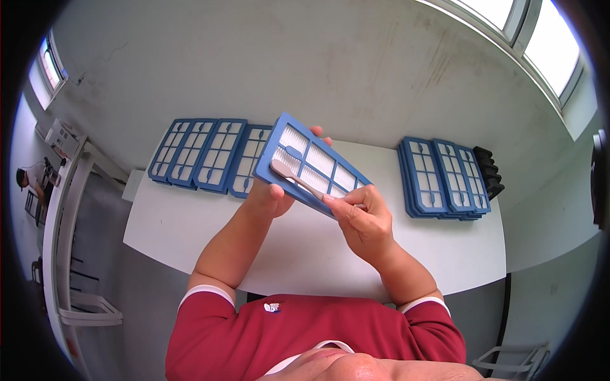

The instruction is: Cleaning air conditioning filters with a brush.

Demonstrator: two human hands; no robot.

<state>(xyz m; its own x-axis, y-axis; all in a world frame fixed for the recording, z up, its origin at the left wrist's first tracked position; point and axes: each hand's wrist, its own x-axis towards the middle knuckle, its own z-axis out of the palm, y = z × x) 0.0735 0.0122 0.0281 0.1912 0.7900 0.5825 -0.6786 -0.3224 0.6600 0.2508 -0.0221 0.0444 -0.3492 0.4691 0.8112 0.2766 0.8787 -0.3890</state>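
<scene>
A blue-framed pleated filter panel [317,159] is tilted above the white table, gripped by my left hand [274,195] at its lower left edge; some of that hand's fingers show behind the top edge. Pinched in my right hand [364,221] is a small brownish brush, apparently a toothbrush [298,178], its head lying over the frame near the panel's left end. The bristles are hidden from view. White pleats show through the openings of the blue grid, which has an oval tab near its left end.
Several similar filters [221,155] stand overlapped at the table's [314,266] back left. Stacks of them [429,178] lie at the right, beside black ridged parts [488,172]. A wall rises behind the table. Far left, another person [35,183] is near a long bench.
</scene>
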